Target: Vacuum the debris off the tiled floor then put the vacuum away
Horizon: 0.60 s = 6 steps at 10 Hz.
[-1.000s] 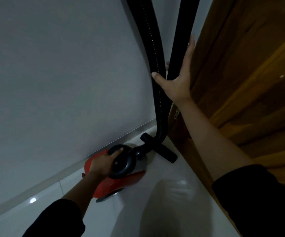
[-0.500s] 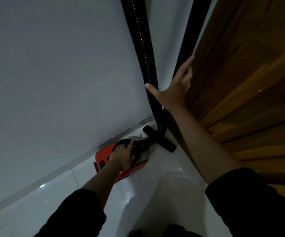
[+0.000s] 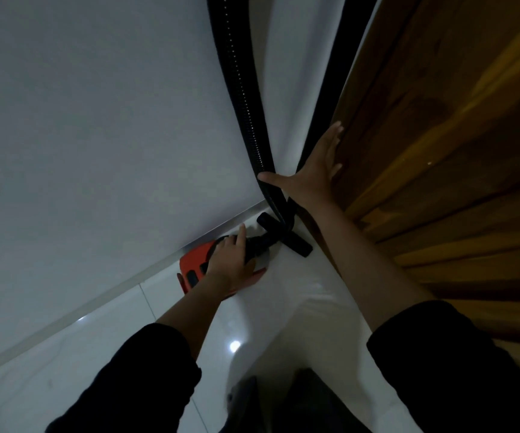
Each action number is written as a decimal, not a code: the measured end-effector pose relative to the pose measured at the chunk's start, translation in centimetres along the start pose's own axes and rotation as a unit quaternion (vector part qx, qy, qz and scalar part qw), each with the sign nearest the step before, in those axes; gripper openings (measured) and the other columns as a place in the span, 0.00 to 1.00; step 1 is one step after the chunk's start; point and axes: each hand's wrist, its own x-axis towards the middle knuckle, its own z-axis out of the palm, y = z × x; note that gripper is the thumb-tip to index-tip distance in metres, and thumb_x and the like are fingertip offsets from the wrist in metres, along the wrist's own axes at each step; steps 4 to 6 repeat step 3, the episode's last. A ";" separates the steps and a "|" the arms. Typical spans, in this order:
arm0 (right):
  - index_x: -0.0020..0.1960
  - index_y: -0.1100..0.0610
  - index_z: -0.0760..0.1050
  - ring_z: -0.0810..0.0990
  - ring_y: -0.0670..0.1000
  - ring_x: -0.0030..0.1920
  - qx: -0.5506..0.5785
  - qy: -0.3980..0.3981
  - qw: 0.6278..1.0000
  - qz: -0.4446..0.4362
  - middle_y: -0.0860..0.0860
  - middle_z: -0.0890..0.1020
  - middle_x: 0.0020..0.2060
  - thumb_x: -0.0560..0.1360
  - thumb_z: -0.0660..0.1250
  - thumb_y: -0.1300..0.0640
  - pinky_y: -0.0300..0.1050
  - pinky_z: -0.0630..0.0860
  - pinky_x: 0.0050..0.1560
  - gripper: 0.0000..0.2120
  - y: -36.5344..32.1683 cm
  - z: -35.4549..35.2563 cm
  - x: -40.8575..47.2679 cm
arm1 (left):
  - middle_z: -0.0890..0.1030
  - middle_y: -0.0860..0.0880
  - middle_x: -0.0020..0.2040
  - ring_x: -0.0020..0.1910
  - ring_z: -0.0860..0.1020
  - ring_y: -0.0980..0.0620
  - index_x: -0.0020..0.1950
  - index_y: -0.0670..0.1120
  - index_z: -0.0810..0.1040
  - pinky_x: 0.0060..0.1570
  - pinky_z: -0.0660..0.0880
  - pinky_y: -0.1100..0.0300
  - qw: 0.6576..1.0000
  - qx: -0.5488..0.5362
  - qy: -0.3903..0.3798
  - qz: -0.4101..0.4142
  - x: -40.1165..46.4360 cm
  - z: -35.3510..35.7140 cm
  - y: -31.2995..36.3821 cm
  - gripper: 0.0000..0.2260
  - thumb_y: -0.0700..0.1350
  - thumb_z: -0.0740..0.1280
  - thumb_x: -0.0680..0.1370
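A small red and black vacuum [image 3: 193, 266] sits on the white tiled floor [image 3: 102, 354] against the wall's skirting, in the corner beside a wooden door. My left hand [image 3: 228, 264] lies on top of its body, fingers spread over the dark housing. Its ribbed black hose [image 3: 242, 89] rises along the wall, and a black wand [image 3: 333, 89] stands next to it with the floor nozzle [image 3: 286, 234] at the bottom. My right hand [image 3: 313, 175] is flat with straight fingers against the wand, thumb touching the hose.
A plain grey wall [image 3: 96, 135] fills the left side. A brown wooden door [image 3: 446, 157] stands on the right, close to the wand. A bright light reflection [image 3: 235, 346] shows on the glossy tiles near me. Something dark at the bottom edge is too dim to identify.
My right hand has slid down the wand toward the floor. My left hand has stayed on the vacuum body, which now looks farther from me, nearer the corner.
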 end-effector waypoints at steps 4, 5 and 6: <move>0.80 0.57 0.30 0.36 0.55 0.80 0.007 -0.020 0.999 0.040 0.55 0.36 0.80 0.61 0.78 0.33 0.64 0.34 0.76 0.71 -3.5 -3.1 -4.4 | 0.66 0.37 0.73 0.70 0.65 0.37 0.79 0.40 0.46 0.69 0.65 0.44 0.998 -0.019 0.061 0.023 -5.2 -5.5 4.2 0.42 0.55 0.68 0.76; 0.80 0.57 0.30 0.36 0.55 0.80 0.007 -0.020 0.999 0.040 0.55 0.36 0.80 0.61 0.78 0.33 0.64 0.34 0.76 0.71 -3.5 -3.1 -4.4 | 0.66 0.37 0.73 0.70 0.65 0.37 0.79 0.40 0.46 0.69 0.65 0.44 0.998 -0.019 0.061 0.023 -5.2 -5.5 4.2 0.42 0.55 0.68 0.76; 0.80 0.57 0.30 0.36 0.55 0.80 0.007 -0.020 0.999 0.040 0.55 0.36 0.80 0.61 0.78 0.33 0.64 0.34 0.76 0.71 -3.5 -3.1 -4.4 | 0.66 0.37 0.73 0.70 0.65 0.37 0.79 0.40 0.46 0.69 0.65 0.44 0.998 -0.019 0.061 0.023 -5.2 -5.5 4.2 0.42 0.55 0.68 0.76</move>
